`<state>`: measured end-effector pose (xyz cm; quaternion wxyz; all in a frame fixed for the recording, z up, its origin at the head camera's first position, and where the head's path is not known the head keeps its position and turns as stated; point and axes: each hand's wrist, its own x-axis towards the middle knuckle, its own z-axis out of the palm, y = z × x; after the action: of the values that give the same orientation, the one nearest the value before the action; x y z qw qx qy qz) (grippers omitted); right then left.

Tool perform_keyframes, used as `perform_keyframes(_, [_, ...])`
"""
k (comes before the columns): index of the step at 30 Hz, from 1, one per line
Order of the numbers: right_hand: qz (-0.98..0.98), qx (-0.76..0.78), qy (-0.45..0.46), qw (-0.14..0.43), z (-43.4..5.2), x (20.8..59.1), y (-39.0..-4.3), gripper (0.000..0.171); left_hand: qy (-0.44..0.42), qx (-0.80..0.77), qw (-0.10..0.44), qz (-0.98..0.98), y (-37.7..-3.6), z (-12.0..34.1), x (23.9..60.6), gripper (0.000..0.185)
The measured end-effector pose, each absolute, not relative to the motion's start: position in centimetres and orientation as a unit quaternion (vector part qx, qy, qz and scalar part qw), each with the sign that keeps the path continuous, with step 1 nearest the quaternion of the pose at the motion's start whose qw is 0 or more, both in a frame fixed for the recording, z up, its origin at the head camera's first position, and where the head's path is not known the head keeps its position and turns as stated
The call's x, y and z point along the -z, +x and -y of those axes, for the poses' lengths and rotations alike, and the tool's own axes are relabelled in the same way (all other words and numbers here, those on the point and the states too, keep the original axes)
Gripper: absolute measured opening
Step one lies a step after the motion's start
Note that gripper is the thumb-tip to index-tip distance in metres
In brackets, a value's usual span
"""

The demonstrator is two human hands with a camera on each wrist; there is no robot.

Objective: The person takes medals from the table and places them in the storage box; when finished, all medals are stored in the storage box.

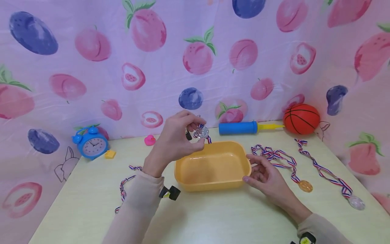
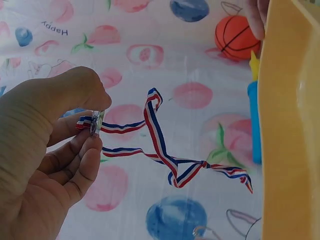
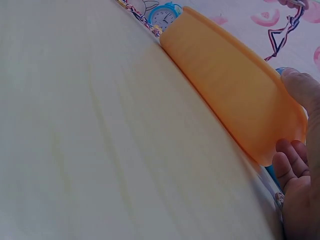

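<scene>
The left hand (image 1: 175,140) is holding up a clear round medal on a red, white and blue striped ribbon (image 1: 202,131), thumb and fingertips (image 2: 82,150) pinching the disc by its edge above the far-left rim of the shallow orange plastic tub (image 1: 213,166). From the left wrist view the ribbon (image 2: 165,145) is dangling in loose, twisted loops beside the tub's wall (image 2: 290,125), well clear of the table. The right hand (image 1: 265,176) is resting at the tub's right end, fingers gently bent and touching its rim, with nothing clasped; the right wrist view is showing fingertips (image 3: 287,160) right against the orange wall (image 3: 230,95).

On the pale yellow table (image 1: 213,217), another striped ribbon (image 1: 123,189) is lying by the left forearm. To the right, an amber medal on its ribbon (image 1: 305,185) is sitting just beside the right hand, and a second clear medal on a ribbon (image 1: 355,202) is lying further out. Along the back are a blue alarm clock (image 1: 90,144), a small yellow block (image 1: 110,154), a pink rubber duck (image 1: 149,140), a blue and yellow hand pump (image 1: 240,127) and an orange toy basketball (image 1: 301,118).
</scene>
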<state>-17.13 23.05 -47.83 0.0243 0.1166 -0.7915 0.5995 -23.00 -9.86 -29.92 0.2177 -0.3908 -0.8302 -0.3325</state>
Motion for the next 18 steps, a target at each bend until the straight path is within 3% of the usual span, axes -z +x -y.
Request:
perform_keyframes(8, [0.796, -0.595, 0.11, 0.025, -23.0, 47.8, -17.0, 0.071, -0.409, 0.334, 0.191, 0.827, -23.4, 6.8, 31.6, 0.036])
perform_keyframes(18, [0.795, -0.595, 0.112, 0.023, -23.1, 47.9, -17.2, 0.072, -0.378, 0.358, 0.083, 0.85, -23.6, 3.6, 34.9, 0.041])
